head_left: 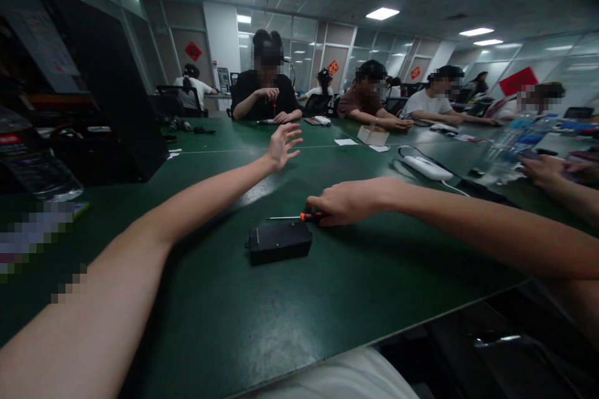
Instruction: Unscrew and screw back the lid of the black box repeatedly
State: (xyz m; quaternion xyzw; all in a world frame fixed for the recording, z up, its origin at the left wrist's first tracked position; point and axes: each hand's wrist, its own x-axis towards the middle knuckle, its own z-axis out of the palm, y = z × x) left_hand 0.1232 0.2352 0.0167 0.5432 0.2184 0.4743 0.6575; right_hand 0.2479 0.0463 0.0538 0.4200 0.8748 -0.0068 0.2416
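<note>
My right hand is closed around the black and orange handle of a screwdriver, low over the green table. The screwdriver's thin metal shaft points left, just behind a small black box. That box lies on the table in front of me, with small tabs at its left end and small dots that look like screws on top. Raised above the table farther off, my left hand is empty with its fingers spread.
A white power strip with its cable lies to the right. Beyond it are plastic bottles and a small box. At left stand a large black case and a water bottle. Several people sit around the green table.
</note>
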